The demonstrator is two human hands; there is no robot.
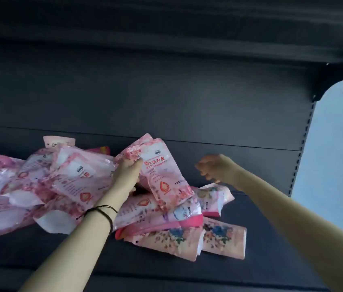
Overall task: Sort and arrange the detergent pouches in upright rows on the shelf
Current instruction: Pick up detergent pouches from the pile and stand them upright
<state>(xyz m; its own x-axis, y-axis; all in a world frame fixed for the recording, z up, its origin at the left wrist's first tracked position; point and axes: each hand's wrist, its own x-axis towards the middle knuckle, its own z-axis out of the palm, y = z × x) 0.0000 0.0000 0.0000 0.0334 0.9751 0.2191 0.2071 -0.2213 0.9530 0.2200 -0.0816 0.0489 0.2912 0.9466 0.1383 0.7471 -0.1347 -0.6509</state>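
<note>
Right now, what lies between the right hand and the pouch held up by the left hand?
Nothing: in the head view only dark shelf shows between right hand and raised pouch.

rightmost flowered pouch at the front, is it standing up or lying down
Lying down. The flowered pouch rests flat on the shelf, printed face up, beside another flowered one lying the same way.

The pouch [162, 171] hides fingers of the left hand [127, 175]; the right hand [212, 168] is blurred.
</note>
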